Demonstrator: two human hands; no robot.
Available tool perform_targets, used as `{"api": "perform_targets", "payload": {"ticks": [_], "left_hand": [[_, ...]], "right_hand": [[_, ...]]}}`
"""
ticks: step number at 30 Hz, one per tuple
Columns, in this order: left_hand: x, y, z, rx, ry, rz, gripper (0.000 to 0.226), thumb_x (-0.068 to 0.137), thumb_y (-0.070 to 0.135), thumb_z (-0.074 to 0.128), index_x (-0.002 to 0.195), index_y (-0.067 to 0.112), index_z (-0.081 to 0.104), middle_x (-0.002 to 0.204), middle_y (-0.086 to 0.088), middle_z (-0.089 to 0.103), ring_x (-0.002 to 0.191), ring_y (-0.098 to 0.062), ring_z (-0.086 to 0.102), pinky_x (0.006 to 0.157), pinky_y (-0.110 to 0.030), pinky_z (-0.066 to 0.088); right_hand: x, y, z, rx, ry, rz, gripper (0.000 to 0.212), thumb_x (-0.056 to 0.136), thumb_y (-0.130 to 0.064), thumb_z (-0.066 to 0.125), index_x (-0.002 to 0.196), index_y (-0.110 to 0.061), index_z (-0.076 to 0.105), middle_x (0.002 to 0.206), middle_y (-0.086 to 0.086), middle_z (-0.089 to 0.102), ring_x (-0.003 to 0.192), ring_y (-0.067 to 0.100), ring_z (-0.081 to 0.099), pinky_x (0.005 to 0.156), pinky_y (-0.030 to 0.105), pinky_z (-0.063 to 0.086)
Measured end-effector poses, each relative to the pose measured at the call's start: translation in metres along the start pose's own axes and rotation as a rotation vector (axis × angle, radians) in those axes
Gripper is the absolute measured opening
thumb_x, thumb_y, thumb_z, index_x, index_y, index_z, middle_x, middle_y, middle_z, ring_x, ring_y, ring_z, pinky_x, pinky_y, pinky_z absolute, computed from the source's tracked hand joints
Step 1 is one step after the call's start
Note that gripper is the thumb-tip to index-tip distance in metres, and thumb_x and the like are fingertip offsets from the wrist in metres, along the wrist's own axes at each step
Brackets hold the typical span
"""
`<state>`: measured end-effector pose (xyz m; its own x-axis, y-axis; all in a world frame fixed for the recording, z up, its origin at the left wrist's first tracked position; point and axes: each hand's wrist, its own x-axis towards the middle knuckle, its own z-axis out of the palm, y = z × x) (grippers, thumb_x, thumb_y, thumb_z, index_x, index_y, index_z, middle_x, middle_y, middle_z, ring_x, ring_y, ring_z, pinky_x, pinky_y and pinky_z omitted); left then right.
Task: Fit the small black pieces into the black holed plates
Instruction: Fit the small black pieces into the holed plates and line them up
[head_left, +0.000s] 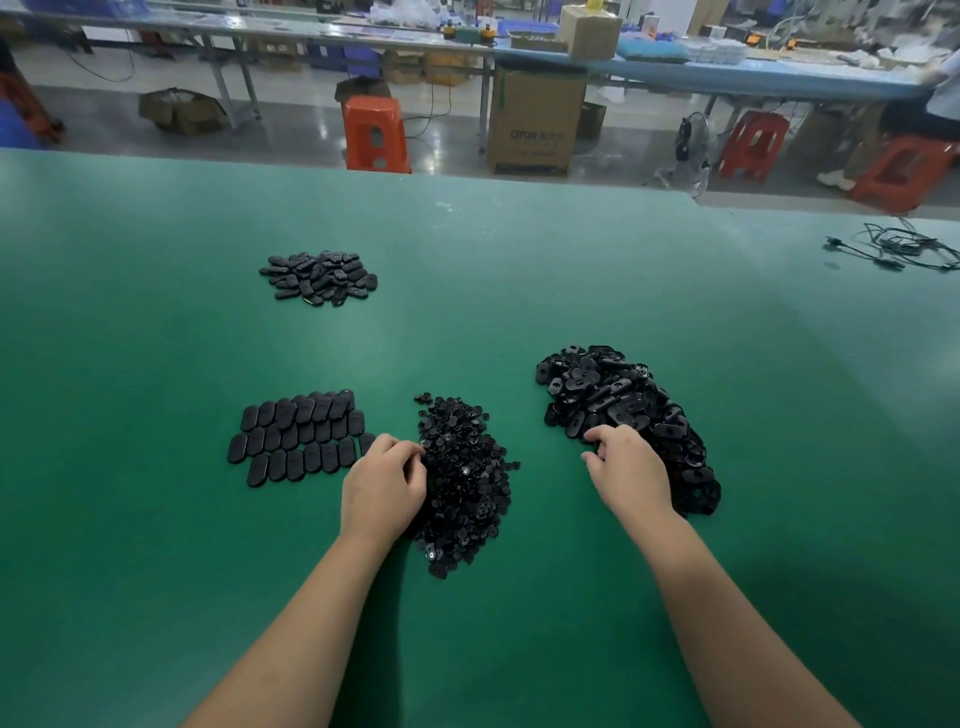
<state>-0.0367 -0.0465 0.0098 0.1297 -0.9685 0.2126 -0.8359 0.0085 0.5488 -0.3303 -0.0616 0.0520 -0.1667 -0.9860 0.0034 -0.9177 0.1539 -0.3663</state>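
Two bare forearms reach up from six o'clock over the green bench (156, 364). At centre, the left hand (382, 486) sits at the nine o'clock edge of the heap of small pieces (462, 483), its fingers (410, 451) curled into the heap as if pinching one; whether a piece is actually held cannot be told. To its three o'clock, the right hand (631, 470) rests on the near edge of the heap of holed plates (623, 415), fingers bent down onto a plate, though a firm grip is not plain. At nine o'clock from the left hand lie neat rows of plates (301, 434), smooth side up, probably the finished ones, and a smaller loose pile (319, 278) lies well apart toward eleven o'clock. The step in hand looks like picking one piece and one plate. To do it well, each hand should lift a single part clear of its heap without dragging neighbours along, then turn the plate hole-side up and line the piece squarely before pressing, since the black-on-black parts hide their orientation. No trays or bins hold the parts; all lie straight on the bench. Cardboard boxes (535, 119) stand on the floor at twelve o'clock; their contents cannot be seen.
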Motion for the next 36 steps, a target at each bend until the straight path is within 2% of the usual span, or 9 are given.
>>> {"api": "perform_targets", "payload": {"ticks": [2, 5, 8, 9, 12, 15, 24, 27, 36], "left_hand": [[0.0, -0.001, 0.0, -0.003, -0.003, -0.006, 0.017, 0.095, 0.017, 0.059, 0.101, 0.022, 0.074, 0.091, 0.014, 0.055, 0.061, -0.006, 0.051, 0.052, -0.018, 0.032], [0.001, -0.002, 0.001, -0.015, -0.003, -0.026, 0.02, 0.094, 0.013, 0.058, 0.103, 0.021, 0.074, 0.093, 0.012, 0.056, 0.065, -0.009, 0.054, 0.055, -0.024, 0.036], [0.002, -0.003, 0.002, -0.023, -0.015, -0.033, 0.018, 0.094, 0.015, 0.06, 0.105, 0.02, 0.074, 0.092, 0.01, 0.056, 0.068, -0.008, 0.055, 0.059, -0.025, 0.041], [0.002, -0.003, 0.002, -0.026, -0.015, -0.036, 0.018, 0.094, 0.016, 0.061, 0.106, 0.02, 0.074, 0.092, 0.009, 0.056, 0.068, -0.008, 0.055, 0.06, -0.025, 0.041], [0.002, -0.004, 0.004, -0.031, -0.01, -0.041, 0.017, 0.093, 0.019, 0.063, 0.105, 0.019, 0.075, 0.09, 0.009, 0.055, 0.069, -0.008, 0.054, 0.062, -0.026, 0.039], [0.002, -0.005, 0.005, -0.036, 0.0, -0.04, 0.017, 0.093, 0.021, 0.064, 0.106, 0.019, 0.076, 0.088, 0.011, 0.054, 0.065, -0.004, 0.051, 0.058, -0.023, 0.037], [0.003, -0.005, 0.004, -0.014, -0.01, -0.035, 0.011, 0.094, 0.029, 0.068, 0.099, 0.023, 0.076, 0.087, 0.016, 0.053, 0.058, 0.001, 0.049, 0.05, -0.016, 0.031], [0.004, -0.005, 0.004, -0.011, -0.017, -0.029, 0.01, 0.094, 0.03, 0.067, 0.099, 0.024, 0.074, 0.089, 0.016, 0.054, 0.059, 0.001, 0.05, 0.05, -0.017, 0.032], [0.002, -0.005, 0.004, -0.031, -0.016, -0.008, 0.019, 0.095, 0.024, 0.065, 0.11, 0.03, 0.075, 0.087, 0.016, 0.054, 0.055, -0.002, 0.049, 0.048, -0.017, 0.031]], "right_hand": [[-0.001, -0.003, 0.002, 0.129, -0.001, 0.0, 0.028, 0.099, -0.023, 0.064, 0.126, -0.017, 0.067, 0.095, 0.0, 0.054, 0.081, 0.019, 0.058, 0.076, 0.032, 0.05], [-0.005, -0.008, 0.007, 0.411, -0.011, 0.049, 0.026, 0.098, -0.017, 0.065, 0.123, -0.013, 0.071, 0.084, 0.003, 0.058, 0.074, 0.019, 0.067, 0.077, 0.036, 0.058], [-0.013, -0.015, 0.017, 0.752, -0.039, 0.139, 0.028, 0.098, -0.012, 0.065, 0.125, -0.012, 0.069, 0.083, -0.001, 0.07, 0.068, 0.007, 0.071, 0.067, 0.019, 0.058], [-0.016, -0.018, 0.022, 0.839, -0.04, 0.168, 0.027, 0.098, -0.011, 0.065, 0.125, -0.01, 0.069, 0.084, 0.0, 0.073, 0.068, 0.006, 0.072, 0.068, 0.018, 0.058], [-0.025, -0.026, 0.037, 0.974, -0.035, 0.219, 0.024, 0.1, -0.009, 0.061, 0.123, -0.008, 0.068, 0.084, -0.001, 0.075, 0.072, 0.008, 0.073, 0.078, 0.029, 0.062], [-0.032, -0.033, 0.047, 1.02, -0.036, 0.211, 0.018, 0.101, -0.009, 0.059, 0.113, -0.017, 0.069, 0.079, -0.005, 0.077, 0.076, 0.012, 0.075, 0.083, 0.039, 0.062], [-0.047, -0.039, 0.053, 1.022, -0.008, 0.129, 0.017, 0.105, -0.013, 0.052, 0.101, -0.019, 0.066, 0.088, -0.001, 0.076, 0.076, 0.014, 0.074, 0.071, 0.031, 0.062], [-0.048, -0.038, 0.053, 1.024, 0.001, 0.127, 0.017, 0.106, -0.011, 0.049, 0.106, -0.017, 0.065, 0.088, 0.001, 0.075, 0.075, 0.015, 0.074, 0.071, 0.031, 0.062], [-0.05, -0.035, 0.053, 0.975, -0.016, 0.091, 0.03, 0.103, -0.007, 0.052, 0.113, -0.034, 0.062, 0.087, -0.002, 0.072, 0.07, 0.008, 0.068, 0.07, 0.027, 0.06]]}}
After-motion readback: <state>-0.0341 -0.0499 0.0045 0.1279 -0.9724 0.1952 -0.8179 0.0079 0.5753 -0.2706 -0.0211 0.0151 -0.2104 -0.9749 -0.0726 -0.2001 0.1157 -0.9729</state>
